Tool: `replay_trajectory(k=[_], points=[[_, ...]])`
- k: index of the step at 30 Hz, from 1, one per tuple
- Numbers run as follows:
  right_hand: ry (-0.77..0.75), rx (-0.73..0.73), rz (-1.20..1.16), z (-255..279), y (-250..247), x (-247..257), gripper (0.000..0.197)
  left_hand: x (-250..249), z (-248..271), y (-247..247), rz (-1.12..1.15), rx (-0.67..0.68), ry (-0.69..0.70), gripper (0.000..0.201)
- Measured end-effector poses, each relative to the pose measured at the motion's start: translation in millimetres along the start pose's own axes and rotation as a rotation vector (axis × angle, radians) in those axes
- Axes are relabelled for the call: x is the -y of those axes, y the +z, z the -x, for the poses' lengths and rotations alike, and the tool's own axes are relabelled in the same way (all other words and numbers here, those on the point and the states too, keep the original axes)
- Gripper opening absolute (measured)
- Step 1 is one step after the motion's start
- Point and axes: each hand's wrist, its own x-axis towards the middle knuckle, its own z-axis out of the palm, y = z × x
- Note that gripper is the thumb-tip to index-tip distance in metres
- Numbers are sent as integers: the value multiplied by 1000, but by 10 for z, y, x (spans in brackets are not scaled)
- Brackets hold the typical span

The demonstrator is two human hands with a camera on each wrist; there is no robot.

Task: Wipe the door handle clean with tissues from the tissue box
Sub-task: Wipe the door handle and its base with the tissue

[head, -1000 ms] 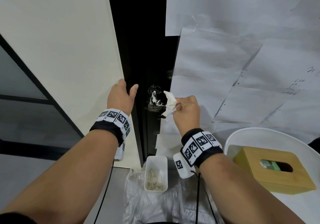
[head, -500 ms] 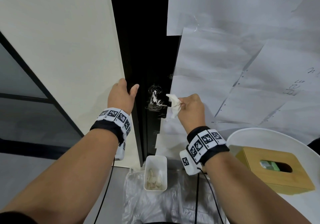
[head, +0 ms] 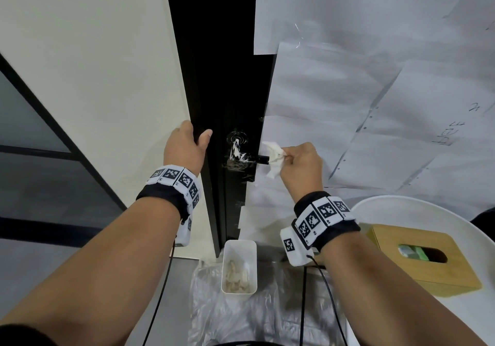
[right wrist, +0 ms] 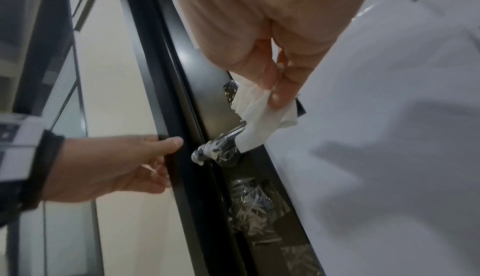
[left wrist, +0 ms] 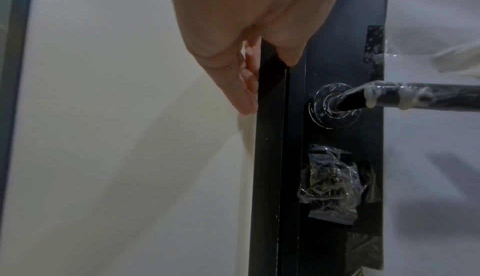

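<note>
Black door [head: 214, 50], handwriting unreadable

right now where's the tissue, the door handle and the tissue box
tissue [right wrist: 255, 120], right wrist view, middle of the crumpled sheet
door handle [left wrist: 426, 99], left wrist view, smeared bar of the lever
tissue box [head: 417, 258], head view, wooden top

The tissue [head: 273, 158] hides the door handle [head: 250, 159] tip (free end).
</note>
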Motion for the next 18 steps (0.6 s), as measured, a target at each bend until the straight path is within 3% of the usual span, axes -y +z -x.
replay_trajectory(k=[4, 8, 14, 18], points=[[-82, 128, 58, 7, 138, 26, 35, 4, 5, 3, -3, 0, 0, 40], [-115, 304, -72, 96, 114, 157, 33, -7, -1, -19, 14, 8, 0, 41], [145, 244, -389, 125, 52, 87, 27, 14, 1, -65, -12, 13, 0, 48], [91, 257, -373, 83, 2, 84, 37, -44, -21, -83, -63, -12, -9, 51]])
